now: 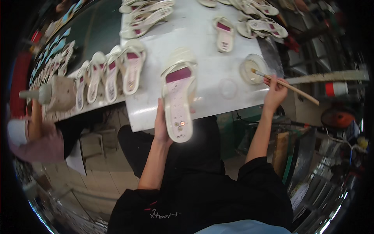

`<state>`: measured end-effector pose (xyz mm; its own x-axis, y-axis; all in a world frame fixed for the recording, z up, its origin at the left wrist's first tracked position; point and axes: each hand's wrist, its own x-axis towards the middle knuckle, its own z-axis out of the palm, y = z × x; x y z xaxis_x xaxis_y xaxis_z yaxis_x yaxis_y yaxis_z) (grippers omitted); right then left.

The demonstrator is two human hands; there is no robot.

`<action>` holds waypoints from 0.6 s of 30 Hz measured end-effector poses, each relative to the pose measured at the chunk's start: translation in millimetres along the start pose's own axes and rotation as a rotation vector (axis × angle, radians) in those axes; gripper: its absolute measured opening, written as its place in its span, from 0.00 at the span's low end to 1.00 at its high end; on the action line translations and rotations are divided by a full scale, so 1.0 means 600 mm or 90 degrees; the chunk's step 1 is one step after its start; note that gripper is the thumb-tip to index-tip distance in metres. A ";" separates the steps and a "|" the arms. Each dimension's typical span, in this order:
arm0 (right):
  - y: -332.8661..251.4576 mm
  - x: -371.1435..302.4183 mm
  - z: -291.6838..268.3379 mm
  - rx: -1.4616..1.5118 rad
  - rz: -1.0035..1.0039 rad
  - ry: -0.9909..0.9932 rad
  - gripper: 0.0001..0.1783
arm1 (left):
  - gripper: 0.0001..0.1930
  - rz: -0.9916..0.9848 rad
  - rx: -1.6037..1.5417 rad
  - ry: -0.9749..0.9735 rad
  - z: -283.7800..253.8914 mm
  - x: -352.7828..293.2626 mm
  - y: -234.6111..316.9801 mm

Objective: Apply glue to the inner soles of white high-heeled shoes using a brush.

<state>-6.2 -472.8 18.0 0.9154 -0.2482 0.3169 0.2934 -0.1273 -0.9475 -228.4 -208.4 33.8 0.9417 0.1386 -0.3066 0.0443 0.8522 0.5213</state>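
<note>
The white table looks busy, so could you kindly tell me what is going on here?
A person holds a cream sandal in the left hand, insole facing up, at the near edge of the white table. The right hand grips a wooden-handled brush, its bristles at a clear round dish; whether they touch the contents is hard to tell. A similar single sandal lies beyond the dish, and a row of sandals stands to the left.

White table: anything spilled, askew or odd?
A faint ring on the white table, left of the round container by the brush; possibly residue, can't confirm. No clear damage on the sandal in the left hand.
</note>
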 end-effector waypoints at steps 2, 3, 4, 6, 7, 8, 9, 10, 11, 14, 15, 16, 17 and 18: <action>-0.009 -0.004 -0.002 0.024 -0.003 -0.004 0.08 | 0.37 0.017 -0.013 -0.057 0.026 -0.010 0.019; -0.013 -0.007 -0.003 0.040 -0.011 0.011 0.08 | 0.38 0.030 -0.011 -0.066 0.034 -0.015 0.027; -0.015 -0.009 -0.007 0.045 -0.010 -0.005 0.08 | 0.38 0.041 -0.010 -0.079 0.042 -0.020 0.033; -0.015 -0.016 -0.008 0.037 -0.047 0.000 0.09 | 0.39 0.077 0.016 -0.064 0.060 -0.037 0.046; -0.017 -0.022 -0.008 0.028 -0.059 0.002 0.09 | 0.39 0.080 0.018 -0.062 0.069 -0.046 0.052; -0.019 -0.026 -0.008 0.032 -0.060 -0.010 0.09 | 0.39 0.082 0.019 -0.060 0.078 -0.054 0.058; -0.021 -0.030 -0.009 0.008 -0.076 -0.009 0.09 | 0.39 0.088 0.016 -0.047 0.089 -0.063 0.064; -0.023 -0.036 -0.008 -0.016 -0.093 -0.008 0.09 | 0.39 0.097 0.012 -0.042 0.096 -0.072 0.069; -0.027 -0.043 -0.008 -0.026 -0.089 -0.013 0.08 | 0.39 0.090 -0.024 -0.051 0.101 -0.080 0.072; -0.027 -0.062 -0.011 -0.053 -0.106 -0.028 0.08 | 0.38 0.083 -0.092 -0.088 0.113 -0.102 0.082; -0.026 -0.068 -0.014 -0.062 -0.100 -0.040 0.08 | 0.38 0.074 -0.120 -0.118 0.118 -0.109 0.084; -0.026 -0.072 -0.015 -0.060 -0.103 -0.046 0.08 | 0.38 0.081 -0.123 -0.117 0.122 -0.116 0.086; -0.027 -0.076 -0.016 -0.068 -0.098 -0.060 0.08 | 0.38 0.077 -0.156 -0.141 0.127 -0.122 0.087; -0.028 -0.080 -0.016 -0.077 -0.093 -0.073 0.08 | 0.38 0.073 -0.188 -0.166 0.131 -0.128 0.089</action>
<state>-57.9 -467.9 19.3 0.8932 -0.1091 0.4363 0.3960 -0.2692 -0.8779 -272.3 -213.3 147.7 0.9897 0.1406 -0.0282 -0.1274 0.9522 0.2775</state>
